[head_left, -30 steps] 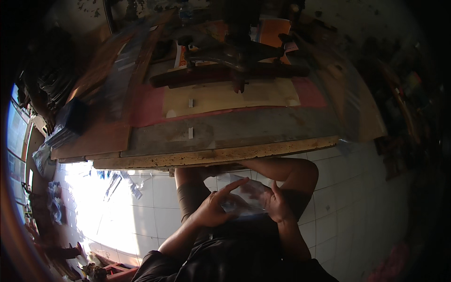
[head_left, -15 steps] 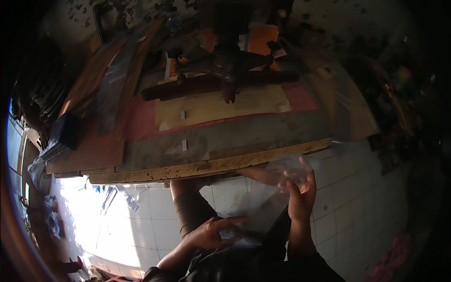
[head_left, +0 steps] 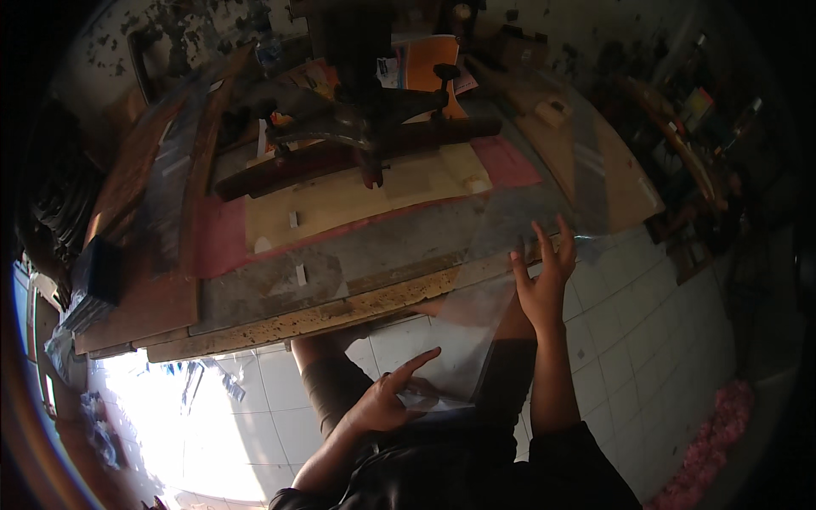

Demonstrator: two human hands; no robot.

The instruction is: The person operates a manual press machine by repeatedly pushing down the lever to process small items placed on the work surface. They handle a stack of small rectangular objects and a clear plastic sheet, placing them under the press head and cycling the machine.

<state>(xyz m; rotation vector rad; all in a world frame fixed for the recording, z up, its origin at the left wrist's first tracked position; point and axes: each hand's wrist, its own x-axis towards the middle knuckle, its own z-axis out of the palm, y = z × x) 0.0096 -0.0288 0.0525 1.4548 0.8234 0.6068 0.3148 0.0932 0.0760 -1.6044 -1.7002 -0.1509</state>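
Note:
A clear plastic sheet or bag (head_left: 459, 357) stretches over my lap up to the table's front edge. My left hand (head_left: 387, 404) grips its near end, the index finger pointing out along it and the other fingers partly hidden. Beside the far end of the plastic, my right hand (head_left: 544, 276) is raised with fingers spread, close to the table edge; whether it touches the film is hard to tell. Beyond both hands stands a dark press-like machine (head_left: 361, 127) with a long horizontal bar (head_left: 297, 161) above a yellow sheet (head_left: 365, 200) on a pink one (head_left: 510, 161).
The worn table's front edge (head_left: 255, 331) runs in front of my knees. Clear film strips lie on the brown side boards (head_left: 136, 289). A dark blue stack (head_left: 98, 272) sits at the left corner. Pink material (head_left: 710, 442) lies on the tiled floor at right.
My right hand has moved up and forward, its fingers opening from a curled hold, and the plastic now extends farther toward the table. My left hand stays near my lap. The view has shifted.

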